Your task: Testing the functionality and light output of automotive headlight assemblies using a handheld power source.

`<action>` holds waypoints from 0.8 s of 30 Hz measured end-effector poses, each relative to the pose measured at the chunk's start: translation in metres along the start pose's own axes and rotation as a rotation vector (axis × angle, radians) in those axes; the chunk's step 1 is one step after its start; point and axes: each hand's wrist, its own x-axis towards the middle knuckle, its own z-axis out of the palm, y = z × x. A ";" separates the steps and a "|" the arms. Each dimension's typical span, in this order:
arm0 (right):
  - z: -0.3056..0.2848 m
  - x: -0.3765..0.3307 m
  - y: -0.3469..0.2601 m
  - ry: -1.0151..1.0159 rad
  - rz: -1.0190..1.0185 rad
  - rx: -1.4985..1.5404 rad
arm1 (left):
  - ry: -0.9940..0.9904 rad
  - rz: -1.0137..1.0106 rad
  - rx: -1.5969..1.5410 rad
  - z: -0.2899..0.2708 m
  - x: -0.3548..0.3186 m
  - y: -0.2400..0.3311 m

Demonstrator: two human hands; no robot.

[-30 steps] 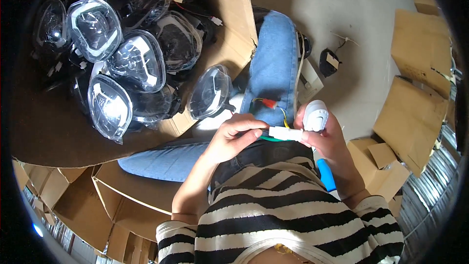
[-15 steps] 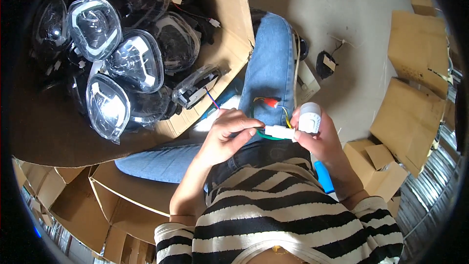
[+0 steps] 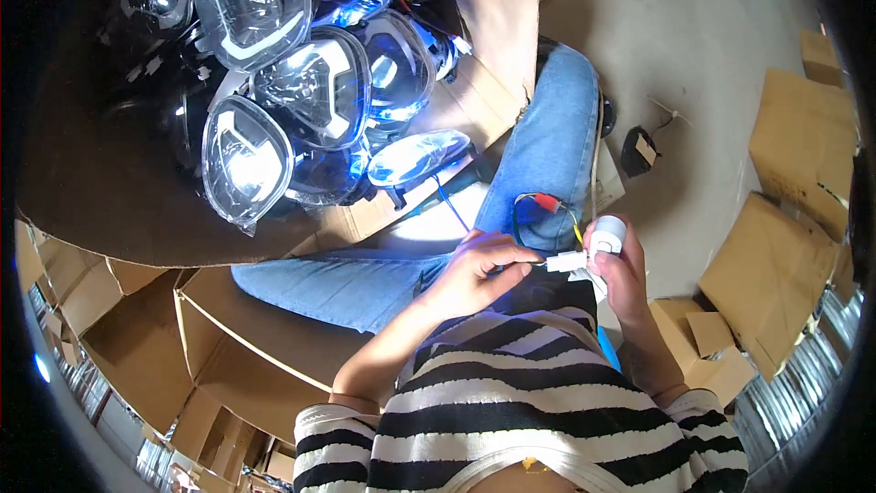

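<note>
My left hand (image 3: 484,272) is closed, its thumb and forefinger pinching thin wires just left of a white connector (image 3: 568,262). In my right hand (image 3: 628,278) is a white rounded plastic piece (image 3: 606,236); its kind cannot be made out. The connector sits between both hands, against the right fingers. A red connector (image 3: 547,203) with yellow and green wires hangs above it over my thigh. From near my left hand, a cable (image 3: 449,201) runs up to a clear-covered headlight (image 3: 418,158), glowing bluish white at the carton's edge.
A big open carton (image 3: 497,64) at the upper left holds several clear-lensed headlights (image 3: 251,7). A black part with wires (image 3: 639,152) lies on the floor to the right. Cardboard boxes (image 3: 803,123) stand along the right, and an open box (image 3: 246,342) is at the lower left.
The headlight at the carton's edge was dark and now shines, throwing blue light on its neighbours. Both hands, still holding the wires and white piece, appear farther right as the view shifts.
</note>
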 end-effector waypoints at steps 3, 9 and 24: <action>0.006 0.004 0.000 0.073 0.010 -0.042 | -0.035 -0.057 0.034 0.001 -0.004 0.002; 0.000 0.006 -0.003 -0.037 -0.081 -0.089 | -0.082 -0.101 0.118 -0.031 -0.019 0.038; -0.005 0.020 -0.010 -0.035 -0.146 -0.142 | -0.086 -0.566 1.445 -0.100 0.217 -0.064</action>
